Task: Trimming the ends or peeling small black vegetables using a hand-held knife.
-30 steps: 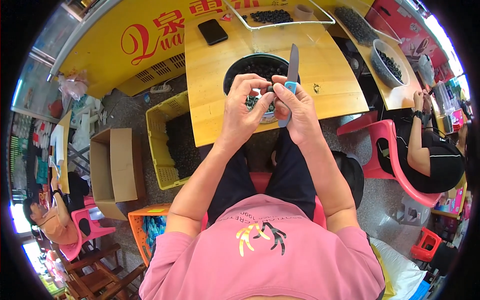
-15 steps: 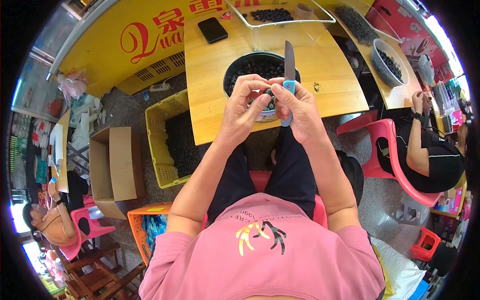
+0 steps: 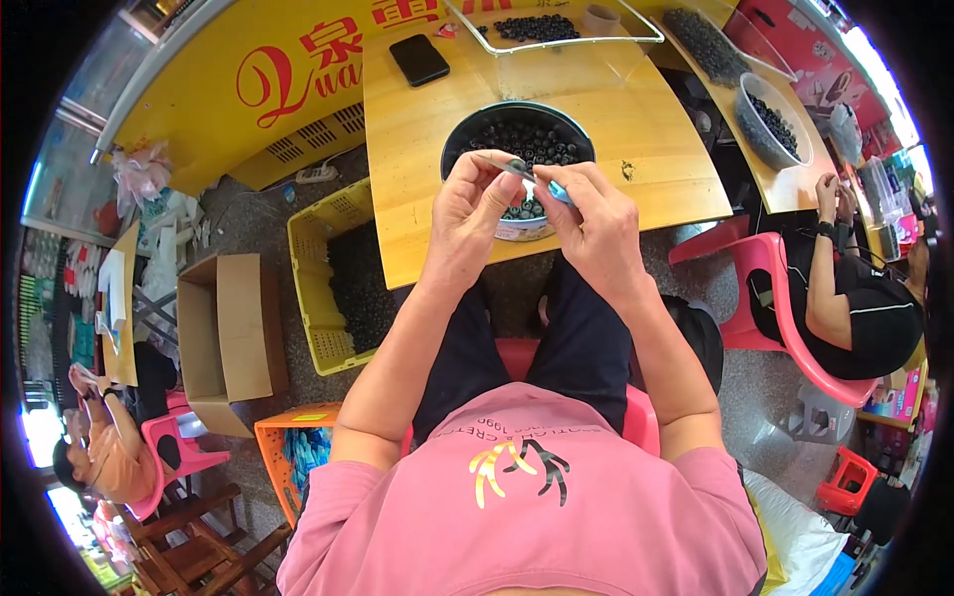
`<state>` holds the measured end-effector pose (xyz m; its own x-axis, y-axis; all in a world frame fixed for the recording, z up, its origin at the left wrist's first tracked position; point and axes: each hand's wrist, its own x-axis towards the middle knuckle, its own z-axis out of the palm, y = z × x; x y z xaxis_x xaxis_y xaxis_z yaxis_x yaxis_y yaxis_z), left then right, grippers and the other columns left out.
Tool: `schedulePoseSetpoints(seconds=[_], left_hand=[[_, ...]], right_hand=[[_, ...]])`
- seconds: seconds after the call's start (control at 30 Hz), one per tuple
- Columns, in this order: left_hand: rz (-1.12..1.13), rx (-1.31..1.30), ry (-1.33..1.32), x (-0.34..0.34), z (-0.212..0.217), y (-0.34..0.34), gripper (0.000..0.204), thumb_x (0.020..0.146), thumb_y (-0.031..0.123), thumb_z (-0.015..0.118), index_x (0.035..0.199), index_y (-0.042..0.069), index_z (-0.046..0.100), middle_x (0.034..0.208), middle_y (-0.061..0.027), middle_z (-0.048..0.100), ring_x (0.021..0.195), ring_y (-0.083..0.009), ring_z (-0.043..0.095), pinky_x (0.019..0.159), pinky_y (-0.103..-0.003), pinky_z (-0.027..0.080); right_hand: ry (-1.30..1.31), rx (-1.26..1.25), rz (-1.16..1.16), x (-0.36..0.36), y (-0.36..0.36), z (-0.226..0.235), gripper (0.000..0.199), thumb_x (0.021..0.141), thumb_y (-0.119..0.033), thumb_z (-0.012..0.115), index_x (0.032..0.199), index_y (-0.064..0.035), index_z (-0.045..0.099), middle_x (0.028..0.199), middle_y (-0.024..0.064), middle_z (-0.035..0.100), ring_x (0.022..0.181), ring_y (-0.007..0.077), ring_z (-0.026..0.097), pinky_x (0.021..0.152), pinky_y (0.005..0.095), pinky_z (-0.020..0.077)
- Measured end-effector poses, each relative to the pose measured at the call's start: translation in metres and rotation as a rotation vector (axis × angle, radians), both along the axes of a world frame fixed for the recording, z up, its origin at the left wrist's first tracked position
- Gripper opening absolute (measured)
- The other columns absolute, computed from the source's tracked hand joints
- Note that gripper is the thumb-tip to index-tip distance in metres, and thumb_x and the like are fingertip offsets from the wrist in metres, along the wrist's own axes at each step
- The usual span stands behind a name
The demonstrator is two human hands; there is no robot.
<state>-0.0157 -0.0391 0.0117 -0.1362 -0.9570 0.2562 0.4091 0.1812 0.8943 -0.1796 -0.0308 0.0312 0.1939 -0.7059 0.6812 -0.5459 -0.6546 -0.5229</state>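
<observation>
My left hand pinches 1 small, dark, round piece above the round, dark-lined bowl of similar pieces on the yellow wooden table. My right hand grips the blue-handled metal knife, its blade at the piece, contact unclear.

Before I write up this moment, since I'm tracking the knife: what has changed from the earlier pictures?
The knife, held in the right hand, has swung from upright to pointing left, toward the small dark piece in the left hand. At far left, a co-worker has shifted. The bowl, phone and yellow crate stayed put.
</observation>
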Motion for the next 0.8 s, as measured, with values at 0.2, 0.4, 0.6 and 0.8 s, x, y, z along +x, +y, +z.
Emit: schedulePoseSetpoints(seconds=[0.2, 0.4, 0.6, 0.8], left_hand=[[0.009, -0.029, -0.028, 0.0002, -0.0015, 0.0002, 0.019, 0.097, 0.015, 0.058, 0.112, 0.004, 0.054, 0.099, -0.0013, 0.059, 0.089, -0.0068, 0.055, 0.082, -0.022, 0.046], [0.036, -0.099, -0.089, 0.0031, 0.0030, 0.0006, 0.017, 0.096, 0.011, 0.058, 0.110, 0.003, 0.054, 0.101, -0.0017, 0.059, 0.094, -0.0074, 0.055, 0.085, -0.022, 0.045], [0.050, -0.116, -0.131, 0.0026, 0.0040, 0.0020, 0.016, 0.096, 0.009, 0.059, 0.109, 0.003, 0.054, 0.101, -0.0018, 0.058, 0.096, -0.0078, 0.056, 0.087, -0.023, 0.044], [0.039, -0.106, -0.105, 0.0018, 0.0020, 0.0016, 0.016, 0.095, 0.007, 0.059, 0.109, 0.002, 0.055, 0.101, -0.0017, 0.058, 0.095, -0.0076, 0.056, 0.087, -0.022, 0.044]], right_hand=[[0.027, -0.011, -0.020, -0.0017, -0.0007, -0.0028, 0.018, 0.086, -0.007, 0.067, 0.103, -0.0005, 0.067, 0.092, 0.0138, 0.066, 0.069, 0.0236, 0.065, 0.058, 0.0298, 0.0509], [0.043, -0.014, -0.025, -0.0021, -0.0007, -0.0029, 0.019, 0.086, -0.008, 0.068, 0.104, -0.0009, 0.067, 0.091, 0.0132, 0.066, 0.066, 0.0224, 0.064, 0.056, 0.0290, 0.0505], [0.014, 0.019, -0.023, -0.0013, 0.0012, -0.0018, 0.019, 0.086, -0.008, 0.068, 0.103, -0.0007, 0.067, 0.090, 0.0129, 0.066, 0.065, 0.0218, 0.064, 0.056, 0.0286, 0.0496], [0.023, -0.018, -0.031, -0.0018, -0.0010, -0.0046, 0.018, 0.086, -0.007, 0.068, 0.103, -0.0007, 0.067, 0.090, 0.0135, 0.066, 0.067, 0.0241, 0.064, 0.058, 0.0301, 0.0499]])
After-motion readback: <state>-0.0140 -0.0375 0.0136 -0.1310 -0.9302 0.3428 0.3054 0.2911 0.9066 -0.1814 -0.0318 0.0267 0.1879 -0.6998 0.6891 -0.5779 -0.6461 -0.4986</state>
